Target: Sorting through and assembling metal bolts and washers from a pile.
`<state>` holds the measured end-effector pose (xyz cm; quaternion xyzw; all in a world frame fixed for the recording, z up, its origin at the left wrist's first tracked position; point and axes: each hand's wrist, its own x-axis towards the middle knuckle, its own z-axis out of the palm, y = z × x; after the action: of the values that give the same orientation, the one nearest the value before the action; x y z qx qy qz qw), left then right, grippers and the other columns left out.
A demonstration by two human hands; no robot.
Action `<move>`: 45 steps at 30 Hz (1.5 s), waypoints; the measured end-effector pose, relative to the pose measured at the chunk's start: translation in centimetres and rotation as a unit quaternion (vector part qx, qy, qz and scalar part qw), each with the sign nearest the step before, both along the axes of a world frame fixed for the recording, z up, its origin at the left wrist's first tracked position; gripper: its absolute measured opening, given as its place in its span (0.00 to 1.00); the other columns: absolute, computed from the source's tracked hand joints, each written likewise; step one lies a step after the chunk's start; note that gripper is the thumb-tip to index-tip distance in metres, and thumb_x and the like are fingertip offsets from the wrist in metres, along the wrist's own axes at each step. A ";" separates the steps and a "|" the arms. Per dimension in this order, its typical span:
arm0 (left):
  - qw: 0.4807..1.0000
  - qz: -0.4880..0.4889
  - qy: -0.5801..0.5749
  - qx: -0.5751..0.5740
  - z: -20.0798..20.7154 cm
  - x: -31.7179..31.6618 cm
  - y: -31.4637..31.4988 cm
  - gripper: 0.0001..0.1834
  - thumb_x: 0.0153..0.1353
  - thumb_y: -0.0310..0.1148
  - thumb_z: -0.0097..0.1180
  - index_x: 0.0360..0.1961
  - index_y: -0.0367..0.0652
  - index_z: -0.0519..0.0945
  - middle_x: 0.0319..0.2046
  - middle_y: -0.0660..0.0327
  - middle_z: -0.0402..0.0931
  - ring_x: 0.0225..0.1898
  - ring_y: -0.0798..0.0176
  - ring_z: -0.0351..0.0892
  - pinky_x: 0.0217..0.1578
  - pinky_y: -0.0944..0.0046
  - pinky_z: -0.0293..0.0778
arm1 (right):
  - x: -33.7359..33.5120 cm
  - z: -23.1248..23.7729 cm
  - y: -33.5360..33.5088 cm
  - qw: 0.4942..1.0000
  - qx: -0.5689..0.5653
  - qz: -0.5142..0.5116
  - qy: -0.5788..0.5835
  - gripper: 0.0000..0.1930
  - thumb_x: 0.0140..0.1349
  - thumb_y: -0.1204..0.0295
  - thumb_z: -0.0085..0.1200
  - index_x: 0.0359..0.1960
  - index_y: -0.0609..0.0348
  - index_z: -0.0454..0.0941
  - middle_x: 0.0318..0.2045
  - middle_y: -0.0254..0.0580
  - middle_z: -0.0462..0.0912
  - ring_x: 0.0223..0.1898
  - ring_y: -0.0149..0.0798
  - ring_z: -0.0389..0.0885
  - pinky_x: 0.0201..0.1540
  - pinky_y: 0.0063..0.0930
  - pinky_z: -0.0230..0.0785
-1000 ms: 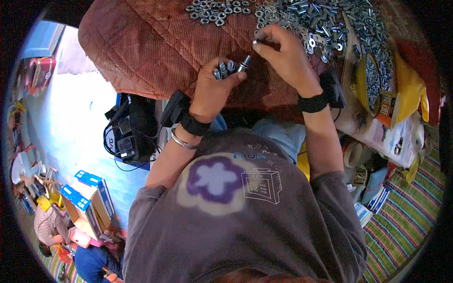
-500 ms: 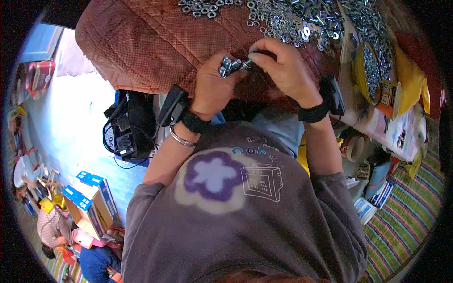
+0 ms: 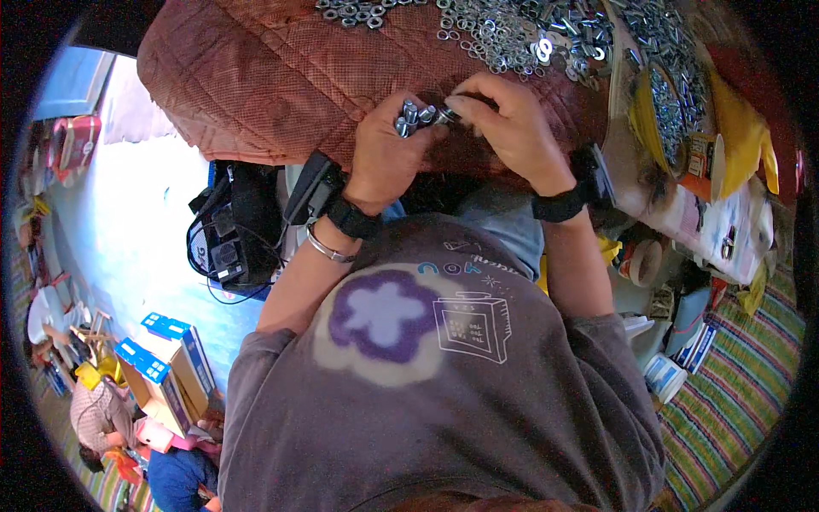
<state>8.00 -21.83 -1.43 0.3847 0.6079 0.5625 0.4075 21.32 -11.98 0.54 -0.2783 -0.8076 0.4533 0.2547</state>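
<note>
From my remote view, the left hand (image 3: 381,158) is curled around several bolts (image 3: 410,114), over the near part of the quilted cloth (image 3: 256,85). The right hand (image 3: 516,128) pinches at the end of a single bolt (image 3: 444,114) beside them; its fingertips hide the exact grip from me. Loose nuts (image 3: 373,15) and washers (image 3: 488,44) lie beyond both hands.

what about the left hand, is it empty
No, the left hand holds several shiny metal bolts.
</note>
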 end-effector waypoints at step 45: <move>0.984 -0.108 -0.068 -0.124 -1.7 2.0 -0.1 0.07 0.54 0.28 0.56 0.33 0.39 0.73 0.21 0.68 0.73 0.21 0.77 0.69 0.23 0.75 0.66 | 4.4 -2.3 7.3 0.892 0.277 -0.308 -0.181 0.12 0.53 0.67 0.52 0.37 0.59 0.74 0.35 0.52 0.77 0.38 0.55 0.75 0.39 0.43 0.68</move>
<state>9.97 -21.97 -3.12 0.3555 0.5985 0.4603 0.5509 25.72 -4.67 -1.78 -0.5078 -0.8066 0.0517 0.2980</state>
